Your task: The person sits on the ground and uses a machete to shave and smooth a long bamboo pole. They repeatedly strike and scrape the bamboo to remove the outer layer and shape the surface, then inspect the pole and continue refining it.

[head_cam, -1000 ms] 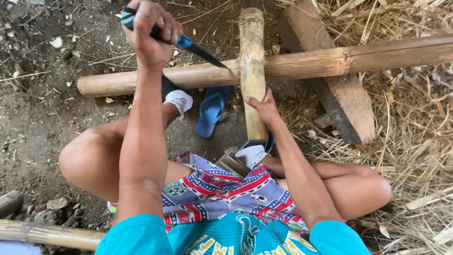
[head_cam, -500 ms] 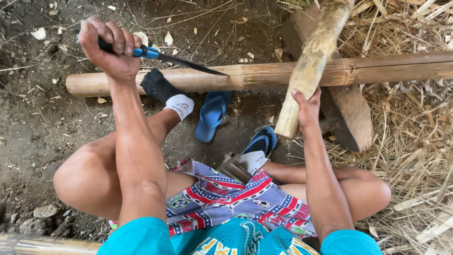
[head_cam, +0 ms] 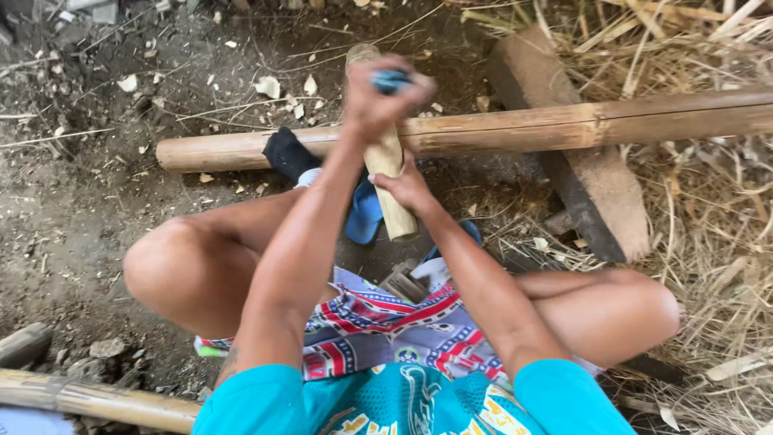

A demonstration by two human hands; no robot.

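Fingers (head_cam: pixel 378 103) of the left hand (head_cam: pixel 385 101) are clenched tight around the blue handle (head_cam: pixel 392 80) of a knife. Half a second ago this hand was out to the left with the dark blade showing; now it sits over the top of the short bamboo piece (head_cam: pixel 386 173), and the blade is hidden, so I cannot tell where it points. The right hand (head_cam: pixel 407 187) is grasping that short piece low down, on its right side.

One long bamboo pole (head_cam: pixel 564 127) lies on the dirt ground (head_cam: pixel 72 209), running from left to right. One wooden block (head_cam: pixel 592 173) lies under it, slanting toward the ground's top edge. The short bamboo piece leaned to the right before; now it stands nearly straight, its long way running from the person up toward the top edge, crossing the long pole. Its near end rests by one blue sandal (head_cam: pixel 364 213).

One dark sock (head_cam: pixel 288 155) touches the long pole. A second pole (head_cam: pixel 97 400) lies at the bottom left corner. Dry straw (head_cam: pixel 717 242) covers the right side.
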